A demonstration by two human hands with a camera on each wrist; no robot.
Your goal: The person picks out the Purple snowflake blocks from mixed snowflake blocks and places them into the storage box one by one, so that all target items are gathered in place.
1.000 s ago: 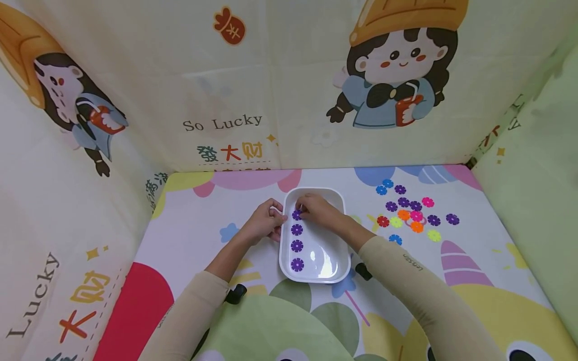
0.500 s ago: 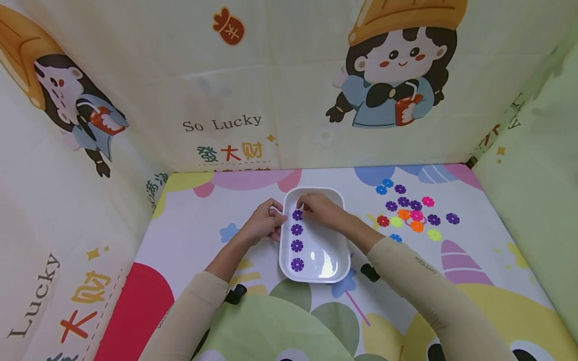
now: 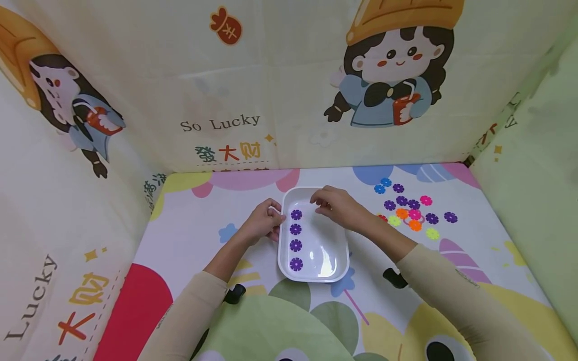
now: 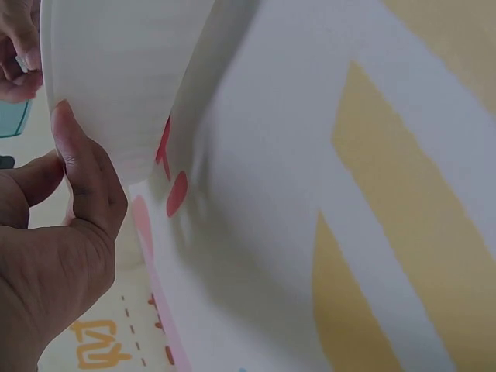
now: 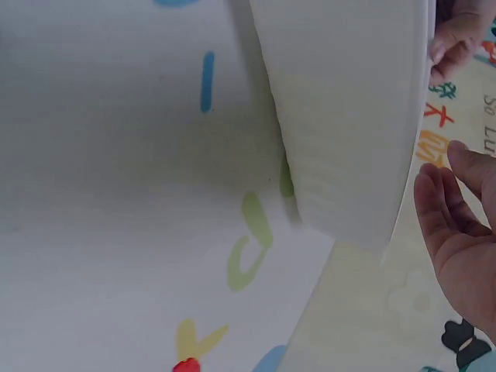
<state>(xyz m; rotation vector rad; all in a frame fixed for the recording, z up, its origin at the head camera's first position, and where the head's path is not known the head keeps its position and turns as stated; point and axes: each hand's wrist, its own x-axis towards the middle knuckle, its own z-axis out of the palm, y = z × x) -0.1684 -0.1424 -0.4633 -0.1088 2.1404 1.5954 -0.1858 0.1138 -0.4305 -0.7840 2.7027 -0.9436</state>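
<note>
A white rectangular tray [image 3: 320, 250] lies on the table, with several purple flower-shaped discs [image 3: 295, 245] in a column along its left side. At the tray's left edge my left hand [image 3: 264, 220] pinches the rim; in the left wrist view, the thumb and fingers [image 4: 85, 174] meet on either side of it. My right hand [image 3: 340, 205] hovers over the tray's upper right part, apart from the discs. In the right wrist view its loosely bent fingers [image 5: 434, 209] hold nothing visible.
To the tray's right lie scattered flower discs: purple, blue, yellow, and an orange disc [image 3: 415, 225] among pink ones. The tabletop [image 3: 189, 215] has a printed cartoon cover. A patterned cloth wall [image 3: 298, 100] stands behind and on both sides.
My right hand has let go of the top purple disc, lifted and moved right, and that disc stays in the column. The left hand has kept its hold on the rim.
</note>
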